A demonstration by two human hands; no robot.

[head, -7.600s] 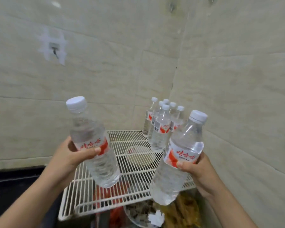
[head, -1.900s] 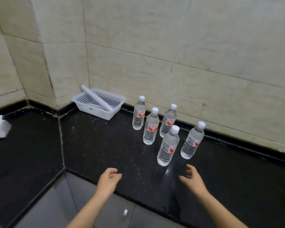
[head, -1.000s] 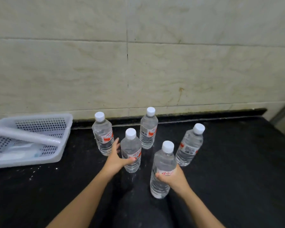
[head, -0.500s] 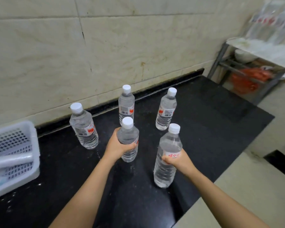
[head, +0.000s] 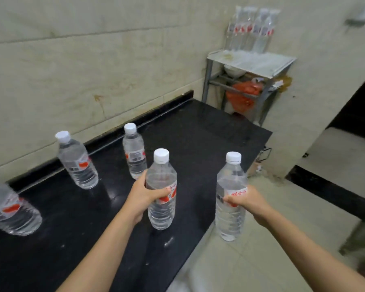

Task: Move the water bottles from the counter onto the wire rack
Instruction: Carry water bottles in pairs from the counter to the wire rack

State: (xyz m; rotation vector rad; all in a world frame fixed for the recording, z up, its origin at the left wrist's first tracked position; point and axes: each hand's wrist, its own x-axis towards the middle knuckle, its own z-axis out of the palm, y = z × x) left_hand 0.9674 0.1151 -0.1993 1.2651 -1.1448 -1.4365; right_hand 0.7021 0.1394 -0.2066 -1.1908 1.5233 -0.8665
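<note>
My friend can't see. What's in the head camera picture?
A person's left hand and right hand each hold a water bottle upright by the edge of a black counter. Three more bottles stand on the counter; others stand on the wire rack.

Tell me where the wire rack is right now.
In the head view the wire rack stands at upper right, in the wall corner just past the far end of the black counter, with water bottles on its top shelf.

I can make out red Chinese characters on the label (head: 238, 193) of the bottle (head: 230, 178) in the right hand (head: 249, 202), but I cannot read them surely. The far bottle (head: 134, 152) shows a barcode-like block, illegible.
</note>
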